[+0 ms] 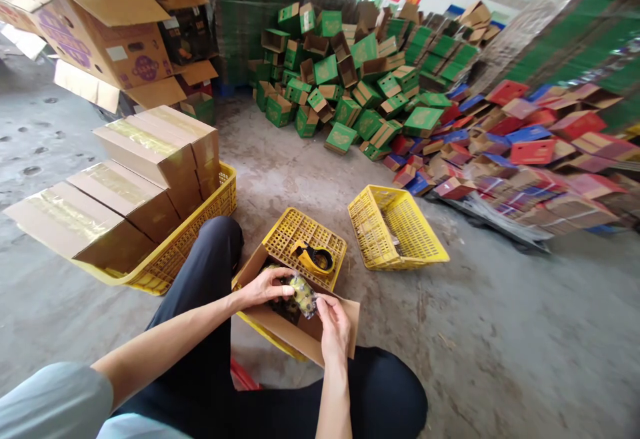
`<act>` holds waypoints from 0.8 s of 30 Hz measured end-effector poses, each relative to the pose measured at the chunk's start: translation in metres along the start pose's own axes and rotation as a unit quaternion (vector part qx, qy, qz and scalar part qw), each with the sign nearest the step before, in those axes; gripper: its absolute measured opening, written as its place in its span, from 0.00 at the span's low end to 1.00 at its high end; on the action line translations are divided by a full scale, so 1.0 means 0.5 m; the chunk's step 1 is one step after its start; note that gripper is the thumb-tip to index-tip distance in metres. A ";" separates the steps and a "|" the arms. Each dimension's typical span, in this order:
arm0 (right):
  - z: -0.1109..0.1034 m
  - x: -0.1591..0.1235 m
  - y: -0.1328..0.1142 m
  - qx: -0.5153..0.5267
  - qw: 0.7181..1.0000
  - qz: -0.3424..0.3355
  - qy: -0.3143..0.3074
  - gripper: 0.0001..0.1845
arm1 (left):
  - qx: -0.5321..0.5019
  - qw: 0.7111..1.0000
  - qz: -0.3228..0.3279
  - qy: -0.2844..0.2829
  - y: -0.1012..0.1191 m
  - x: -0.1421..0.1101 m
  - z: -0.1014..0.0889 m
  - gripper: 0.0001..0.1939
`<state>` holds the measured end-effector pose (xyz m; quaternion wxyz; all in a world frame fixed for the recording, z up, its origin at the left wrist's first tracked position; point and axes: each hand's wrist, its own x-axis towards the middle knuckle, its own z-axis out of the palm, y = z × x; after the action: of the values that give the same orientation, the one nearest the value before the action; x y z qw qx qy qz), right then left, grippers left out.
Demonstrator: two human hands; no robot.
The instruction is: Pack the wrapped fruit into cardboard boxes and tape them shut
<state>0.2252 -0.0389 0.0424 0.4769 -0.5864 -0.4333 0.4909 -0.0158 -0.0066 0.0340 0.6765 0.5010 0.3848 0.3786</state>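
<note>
An open brown cardboard box rests on an upturned yellow crate between my knees. My left hand and my right hand are both closed on a clear plastic pack of yellow-green fruit, held over the box's opening. More dark packs lie inside the box, partly hidden by my hands. A yellow tape dispenser sits on the crate just behind the box.
A yellow crate at my left carries several taped brown cartons. An empty yellow crate lies tilted on the concrete floor. Heaps of green boxes and red and blue boxes fill the back and right.
</note>
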 end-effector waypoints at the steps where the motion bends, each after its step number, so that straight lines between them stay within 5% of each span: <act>1: 0.002 -0.003 -0.004 0.002 1.000 -0.002 -0.013 0.20 | -0.005 1.000 -0.005 -0.007 -0.001 0.000 0.000 0.41; 7: 0.016 -0.012 -0.018 0.014 0.996 -0.028 -0.078 0.17 | -0.026 1.000 0.000 -0.004 -0.004 0.002 0.000 0.37; 11: 0.020 -0.011 -0.026 0.021 0.997 -0.039 -0.064 0.22 | -0.035 0.999 0.008 -0.002 -0.009 0.002 0.000 0.33; 20: 0.030 -0.013 -0.027 0.102 0.982 0.154 -0.043 0.35 | -0.008 0.997 0.075 -0.024 -0.002 -0.001 -0.005 0.26; 24: 0.031 -0.016 -0.030 0.109 0.983 0.141 -0.053 0.34 | 0.023 0.995 0.099 -0.008 -0.004 -0.003 0.000 0.29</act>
<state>0.2079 -0.0421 0.0577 0.4405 -0.5590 -0.3146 0.6281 -0.0163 -0.0081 0.0321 0.6272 0.5551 0.3363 0.4306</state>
